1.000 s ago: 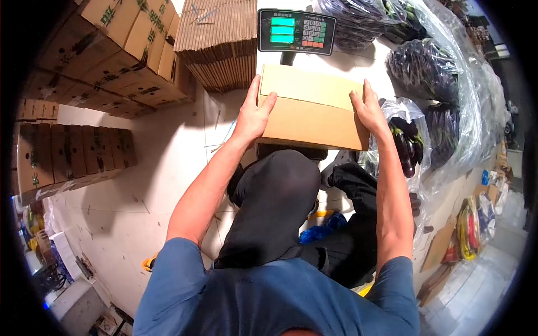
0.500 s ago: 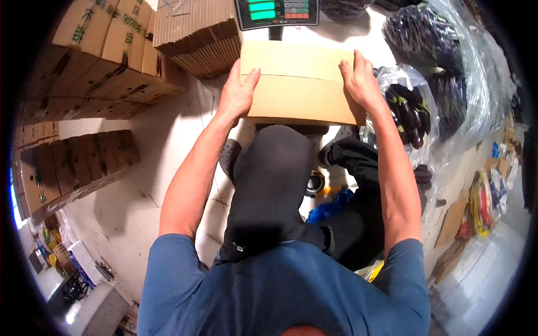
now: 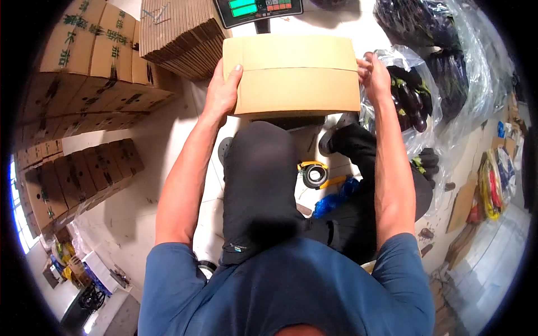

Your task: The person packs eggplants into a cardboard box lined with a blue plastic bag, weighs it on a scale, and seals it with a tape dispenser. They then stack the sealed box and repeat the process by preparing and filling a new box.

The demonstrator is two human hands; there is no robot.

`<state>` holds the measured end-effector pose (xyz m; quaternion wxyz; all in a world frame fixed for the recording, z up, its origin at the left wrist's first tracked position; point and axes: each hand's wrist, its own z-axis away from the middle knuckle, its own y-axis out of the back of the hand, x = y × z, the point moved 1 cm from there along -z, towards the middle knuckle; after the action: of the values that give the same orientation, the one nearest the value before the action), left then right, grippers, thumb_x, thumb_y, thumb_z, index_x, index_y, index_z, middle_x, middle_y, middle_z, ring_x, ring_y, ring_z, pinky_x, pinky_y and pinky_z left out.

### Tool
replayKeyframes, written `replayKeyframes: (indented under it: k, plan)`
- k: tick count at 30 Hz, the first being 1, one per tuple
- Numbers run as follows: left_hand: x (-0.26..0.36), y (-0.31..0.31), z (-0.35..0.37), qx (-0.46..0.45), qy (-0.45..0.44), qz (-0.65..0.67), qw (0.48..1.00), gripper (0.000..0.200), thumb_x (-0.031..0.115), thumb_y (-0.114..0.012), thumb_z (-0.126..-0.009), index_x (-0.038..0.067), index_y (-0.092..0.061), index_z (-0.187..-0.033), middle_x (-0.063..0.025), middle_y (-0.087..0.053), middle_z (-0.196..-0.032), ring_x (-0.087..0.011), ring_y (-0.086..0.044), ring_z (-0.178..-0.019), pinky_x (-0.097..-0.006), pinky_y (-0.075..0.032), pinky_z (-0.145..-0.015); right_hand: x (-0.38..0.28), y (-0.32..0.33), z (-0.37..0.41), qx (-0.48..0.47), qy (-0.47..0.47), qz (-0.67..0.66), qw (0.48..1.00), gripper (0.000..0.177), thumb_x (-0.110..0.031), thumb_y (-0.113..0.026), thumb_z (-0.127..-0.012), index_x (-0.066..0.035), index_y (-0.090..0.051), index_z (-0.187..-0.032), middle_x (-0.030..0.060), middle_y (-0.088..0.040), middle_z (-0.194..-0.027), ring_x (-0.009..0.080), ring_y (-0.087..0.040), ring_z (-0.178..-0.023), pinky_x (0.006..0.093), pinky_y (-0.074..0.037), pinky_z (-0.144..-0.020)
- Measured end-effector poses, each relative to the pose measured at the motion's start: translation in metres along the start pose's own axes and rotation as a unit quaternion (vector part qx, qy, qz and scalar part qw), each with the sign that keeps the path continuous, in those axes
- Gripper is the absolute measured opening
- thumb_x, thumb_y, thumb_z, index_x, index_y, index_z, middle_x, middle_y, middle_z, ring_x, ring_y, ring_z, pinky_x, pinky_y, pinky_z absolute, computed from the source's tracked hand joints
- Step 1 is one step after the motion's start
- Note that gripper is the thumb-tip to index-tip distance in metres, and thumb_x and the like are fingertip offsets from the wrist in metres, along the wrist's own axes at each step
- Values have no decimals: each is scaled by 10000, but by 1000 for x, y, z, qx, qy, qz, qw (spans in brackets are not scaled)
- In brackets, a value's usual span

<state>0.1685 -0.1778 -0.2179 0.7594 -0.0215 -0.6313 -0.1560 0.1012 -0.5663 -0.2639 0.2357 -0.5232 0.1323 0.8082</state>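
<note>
A closed cardboard box (image 3: 294,89) is in front of me above my knee, its top flaps meeting at a seam across the middle. My left hand (image 3: 223,92) is closed on its left end, thumb on the top and the other fingers hidden down the side. At the right end, my right hand (image 3: 378,78) has its fingers apart, fingertips right at the box's side near the seam. Just past the box stands a digital scale display (image 3: 259,10) with lit green readouts. Beside my right hand lies a clear plastic bag of eggplants (image 3: 409,101).
Flattened cardboard sheets (image 3: 182,33) are stacked at the upper left, with packed cartons (image 3: 95,61) further left. A yellow tape dispenser (image 3: 315,175) and blue plastic (image 3: 336,199) lie on the floor by my leg. More bagged eggplants (image 3: 417,25) sit at the upper right.
My right hand has slid off the box's top to its right end, fingers loosened. My left hand keeps its hold. The view has shifted, and more of the tape dispenser shows.
</note>
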Motion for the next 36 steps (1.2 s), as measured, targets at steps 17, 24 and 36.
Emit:
replayKeyframes:
  k: [17, 24, 36]
  plan:
    - [10, -11, 4, 36, 49, 34, 998, 535, 270, -552, -1039, 46, -407, -1502, -135, -578, -1377, -207, -542, -1251, -349, -410, -1079, 331, 14, 139, -328, -116, 720, 601, 275, -178, -581, -901, -109, -736, -1117, 129, -706, -1206, 311, -679, -1114, 422, -554, -945]
    - [-10, -8, 0, 26, 13, 52, 998, 589, 327, -582, -1032, 46, -392, -1513, -135, -568, -1403, -201, -529, -1282, -339, -405, -1088, 228, -48, 127, -526, -94, 700, 474, 303, -219, -726, -758, -59, -745, -1015, 182, -736, -1073, 339, -708, -1030, 433, -566, -850]
    - [-12, -11, -1, 44, -14, 55, 997, 612, 323, -612, -1000, 26, -396, -1489, -179, -623, -1326, -239, -598, -1217, -350, -443, -1044, -165, -21, 169, -289, 221, 470, 804, 582, -23, -817, -690, -23, -554, -1209, 119, -639, -1057, 232, -644, -997, 338, -519, -914]
